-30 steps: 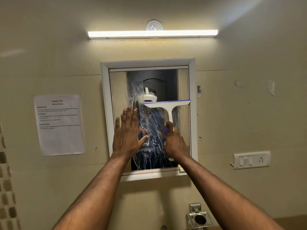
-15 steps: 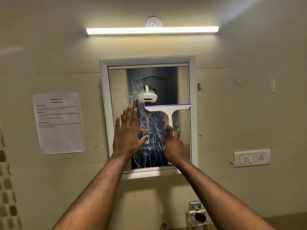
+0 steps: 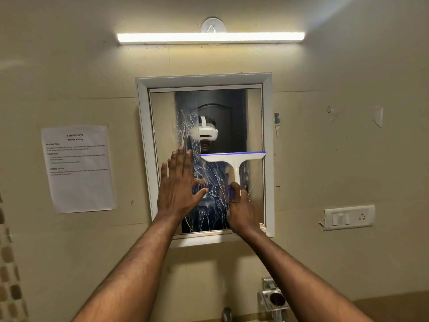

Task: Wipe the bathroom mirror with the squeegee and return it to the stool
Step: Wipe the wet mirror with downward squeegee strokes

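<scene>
Beige painted bathroom wall, scuffed, with bits of peeled tape. White-framed rectangular wall mirror set in it, glass streaked with white foam and water drips over the left and middle part, cleaner on the right strip. Long lit white tube light above the frame. White printed task sheet taped on the wall well left of the mirror; white switch-and-socket plate to the right. Chrome wall fitting with round holder below the mirror, brown mosaic tiles at far left edge.

Right hand closed around the lower handle of the white plastic T-shaped squeegee with blue rubber blade, thumb up along the stem. Blade sits directly above the grip, level, pressed on the right half of the glass, its right end at the frame's inner edge. Left hand just left of the grip, flat and spread against the mirror, fingers pointing up, thumb out toward the handle, holding nothing. Both forearms reach up from the bottom. Stool not in view.
</scene>
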